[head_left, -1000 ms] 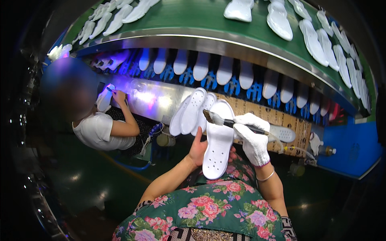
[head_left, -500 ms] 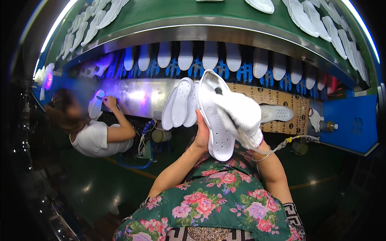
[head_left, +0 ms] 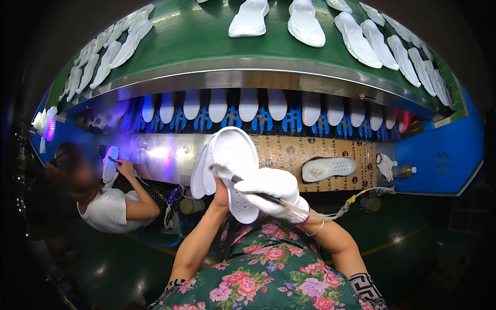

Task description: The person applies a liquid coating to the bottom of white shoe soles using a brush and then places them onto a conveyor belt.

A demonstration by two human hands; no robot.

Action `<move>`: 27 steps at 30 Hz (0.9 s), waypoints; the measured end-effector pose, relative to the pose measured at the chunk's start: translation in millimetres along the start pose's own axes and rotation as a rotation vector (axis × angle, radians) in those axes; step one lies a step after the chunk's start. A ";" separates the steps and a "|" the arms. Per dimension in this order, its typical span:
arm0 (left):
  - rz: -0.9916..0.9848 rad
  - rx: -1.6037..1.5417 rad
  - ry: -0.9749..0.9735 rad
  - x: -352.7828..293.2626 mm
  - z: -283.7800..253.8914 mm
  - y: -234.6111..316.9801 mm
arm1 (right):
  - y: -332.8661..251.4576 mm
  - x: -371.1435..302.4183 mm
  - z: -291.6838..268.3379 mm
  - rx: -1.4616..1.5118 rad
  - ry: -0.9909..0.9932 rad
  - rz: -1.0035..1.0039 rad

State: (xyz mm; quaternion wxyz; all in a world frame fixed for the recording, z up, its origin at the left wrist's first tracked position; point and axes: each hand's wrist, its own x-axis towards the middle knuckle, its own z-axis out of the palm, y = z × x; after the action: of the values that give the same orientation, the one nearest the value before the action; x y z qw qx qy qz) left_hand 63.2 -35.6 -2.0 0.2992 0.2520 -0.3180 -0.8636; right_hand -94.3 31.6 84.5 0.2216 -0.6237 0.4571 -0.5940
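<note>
Tilted upright in front of me is a white shoe sole [head_left: 235, 147] with small holes in its lower part. My left hand [head_left: 221, 195], bare, grips its left edge from below. A thin brush [head_left: 223, 172] with a dark handle is held in my right hand [head_left: 274, 190], which wears a white glove. Its bristles lie at the sole's left edge, about midway down. Clear tubing [head_left: 336, 213] runs from beside the gloved hand to the right. More white soles [head_left: 200, 173] stand partly hidden behind the held one.
Another white sole [head_left: 329, 168] lies on the printed cardboard [head_left: 281, 155]. Ahead, several soles sit in blue holders [head_left: 292, 120] below a green conveyor [head_left: 196, 39] bearing white soles. At left, a person [head_left: 111, 209] brushes a sole. A blue panel [head_left: 439, 165] stands at right.
The view has shifted, showing more of the conveyor. The held sole has come left and turned its face more toward me. The brush has gone from its far end to its left edge.
</note>
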 end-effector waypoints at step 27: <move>0.079 -0.399 -0.284 60.1 -16.4 39.5 | 13.8 -8.8 12.7 -0.153 -0.062 -0.078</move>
State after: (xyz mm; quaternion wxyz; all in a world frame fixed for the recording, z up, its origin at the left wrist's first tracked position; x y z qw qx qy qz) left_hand 45.8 -107.2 0.0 0.3290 0.0515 -0.1895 -0.9237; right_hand -85.4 28.9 65.9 0.1643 -0.6742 0.4693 -0.5460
